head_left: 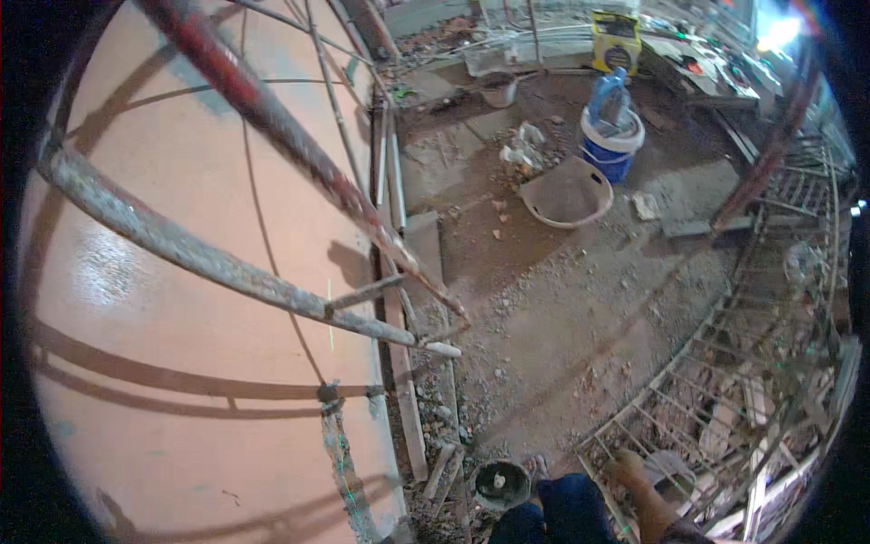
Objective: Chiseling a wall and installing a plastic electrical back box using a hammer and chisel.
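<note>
My right hand (627,469) is low in the head view, its forearm coming in from the lower right. Its fingers look curled, at the near end of a ladder-like metal frame (666,396); what they hold, if anything, is too small to make out. Beside the hand, under the bars, lies a pale rounded container (678,473). To the left of my dark blue trouser legs stands a small black bucket (485,494) with a pale lump in it. My left hand is out of view.
Rusty scaffold pipes (263,118) cross in front of the pink wall (163,272) at left. Rubble covers the floor (553,317). Farther off are a pale tub (569,195), a blue-and-white bucket (609,161) and a yellow box (616,41). Scrap wood (720,422) lies at right.
</note>
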Demonstrator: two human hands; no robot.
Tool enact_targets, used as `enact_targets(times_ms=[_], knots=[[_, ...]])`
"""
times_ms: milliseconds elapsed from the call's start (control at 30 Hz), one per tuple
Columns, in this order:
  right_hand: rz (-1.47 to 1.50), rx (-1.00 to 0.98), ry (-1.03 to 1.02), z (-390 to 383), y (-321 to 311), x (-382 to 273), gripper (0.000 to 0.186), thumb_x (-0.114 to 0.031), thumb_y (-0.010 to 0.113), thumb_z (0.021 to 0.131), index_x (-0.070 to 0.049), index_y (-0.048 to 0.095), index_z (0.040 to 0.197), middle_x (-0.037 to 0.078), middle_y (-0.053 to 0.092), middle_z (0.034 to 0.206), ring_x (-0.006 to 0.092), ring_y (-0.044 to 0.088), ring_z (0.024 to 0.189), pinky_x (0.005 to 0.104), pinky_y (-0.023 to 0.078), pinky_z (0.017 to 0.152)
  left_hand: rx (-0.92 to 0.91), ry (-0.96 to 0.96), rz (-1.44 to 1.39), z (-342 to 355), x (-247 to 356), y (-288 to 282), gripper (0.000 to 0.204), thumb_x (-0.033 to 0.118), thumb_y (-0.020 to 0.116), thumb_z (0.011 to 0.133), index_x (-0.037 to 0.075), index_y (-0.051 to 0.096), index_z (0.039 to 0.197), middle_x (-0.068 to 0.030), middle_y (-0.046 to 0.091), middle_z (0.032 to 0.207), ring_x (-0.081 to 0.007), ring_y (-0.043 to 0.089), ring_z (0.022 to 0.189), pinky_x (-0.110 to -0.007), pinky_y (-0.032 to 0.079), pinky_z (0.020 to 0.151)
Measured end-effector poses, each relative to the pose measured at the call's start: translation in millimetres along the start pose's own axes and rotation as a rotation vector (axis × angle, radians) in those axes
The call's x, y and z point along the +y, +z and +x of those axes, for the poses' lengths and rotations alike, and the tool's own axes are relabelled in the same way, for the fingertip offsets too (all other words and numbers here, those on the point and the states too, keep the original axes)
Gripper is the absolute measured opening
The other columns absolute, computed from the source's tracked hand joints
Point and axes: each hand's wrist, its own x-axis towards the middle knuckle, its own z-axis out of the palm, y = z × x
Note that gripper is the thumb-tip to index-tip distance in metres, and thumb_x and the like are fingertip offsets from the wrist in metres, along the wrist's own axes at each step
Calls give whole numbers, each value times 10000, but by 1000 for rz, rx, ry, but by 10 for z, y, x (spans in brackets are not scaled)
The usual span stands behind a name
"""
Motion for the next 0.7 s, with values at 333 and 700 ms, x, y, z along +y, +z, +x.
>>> enact_targets(times_ms=[333, 700], knots=[[32, 50, 141, 1688, -768, -430, 285, -306, 609, 884, -35, 666, 951, 155, 637, 1013, 347, 597, 891, 445, 486, 750, -64, -134, -157, 868, 1258, 174, 523, 354, 586, 996, 68, 471, 1418, -161, 492, 1452, -310, 457, 1361, -438, 402, 1092], [13, -22, 244, 2930, -2857, -650, 251, -293, 564, 914, -56, 640, 881, 107, 603, 848, 273, 571, 733, 416, 473, 641, -5, -131, -331, 2202, 2963, -196, 587, 422, 562, 1009, 74, 447, 1467, -145, 466, 1486, -312, 484, 1337, -455, 406, 1092]])
